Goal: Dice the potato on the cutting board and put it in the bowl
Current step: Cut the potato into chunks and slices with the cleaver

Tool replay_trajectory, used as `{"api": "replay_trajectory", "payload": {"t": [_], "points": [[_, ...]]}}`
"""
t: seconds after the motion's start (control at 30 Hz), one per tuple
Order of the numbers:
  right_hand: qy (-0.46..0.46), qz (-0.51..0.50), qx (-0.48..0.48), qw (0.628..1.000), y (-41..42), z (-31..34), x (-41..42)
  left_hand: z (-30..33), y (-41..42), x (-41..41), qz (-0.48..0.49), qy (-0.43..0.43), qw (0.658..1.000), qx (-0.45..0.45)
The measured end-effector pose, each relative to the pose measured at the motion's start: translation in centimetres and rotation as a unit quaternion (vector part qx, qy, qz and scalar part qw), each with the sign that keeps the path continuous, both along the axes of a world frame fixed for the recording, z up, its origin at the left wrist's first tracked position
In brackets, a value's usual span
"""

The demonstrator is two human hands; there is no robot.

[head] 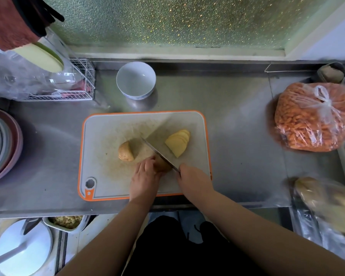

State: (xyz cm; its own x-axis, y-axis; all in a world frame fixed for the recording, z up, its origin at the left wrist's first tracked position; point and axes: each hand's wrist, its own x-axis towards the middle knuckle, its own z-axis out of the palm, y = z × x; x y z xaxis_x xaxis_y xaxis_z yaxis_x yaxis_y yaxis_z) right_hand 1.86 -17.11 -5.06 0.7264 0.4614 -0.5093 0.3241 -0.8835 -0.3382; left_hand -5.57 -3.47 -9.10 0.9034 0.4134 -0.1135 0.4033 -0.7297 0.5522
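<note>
On the cutting board (108, 136), 1 potato piece (162, 165) is grasped by the left hand (144, 176). A knife (159, 154) is clenched in the right hand (193, 180), its blade set against that piece. A second piece (126, 151) lies to the left, slices (177, 143) to the right. The bowl (135, 80) stands on the table (237, 136) behind the board.

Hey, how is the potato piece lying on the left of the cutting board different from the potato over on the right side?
The left potato piece is one uncut chunk with brown skin showing; the right potato slices are a fanned stack of thin pieces with pale yellow flesh showing. The chunk lies near the left hand; the slices lie beyond the knife. Both rest untouched on the cutting board.
</note>
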Motion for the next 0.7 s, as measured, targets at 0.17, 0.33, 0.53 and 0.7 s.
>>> {"api": "replay_trajectory", "payload": {"t": [0.17,0.33,0.53,0.7], "points": [[-0.010,-0.016,-0.012,1.000,0.3,-0.2,-1.2,-0.1,-0.6,-0.3,0.004,-0.030,1.000,0.007],[0.014,-0.058,0.007,0.998,0.4,-0.2,-1.4,-0.6,-0.4,-0.2,0.026,-0.029,0.999,-0.017],[0.020,-0.056,0.018,0.998,0.3,0.1,-1.3,-0.4,-0.3,0.0,0.020,-0.021,1.000,-0.003],[0.020,-0.045,0.015,0.999,0.4,0.5,-1.1,-0.7,0.2,-0.1,-0.019,-0.041,0.999,0.027]]}}
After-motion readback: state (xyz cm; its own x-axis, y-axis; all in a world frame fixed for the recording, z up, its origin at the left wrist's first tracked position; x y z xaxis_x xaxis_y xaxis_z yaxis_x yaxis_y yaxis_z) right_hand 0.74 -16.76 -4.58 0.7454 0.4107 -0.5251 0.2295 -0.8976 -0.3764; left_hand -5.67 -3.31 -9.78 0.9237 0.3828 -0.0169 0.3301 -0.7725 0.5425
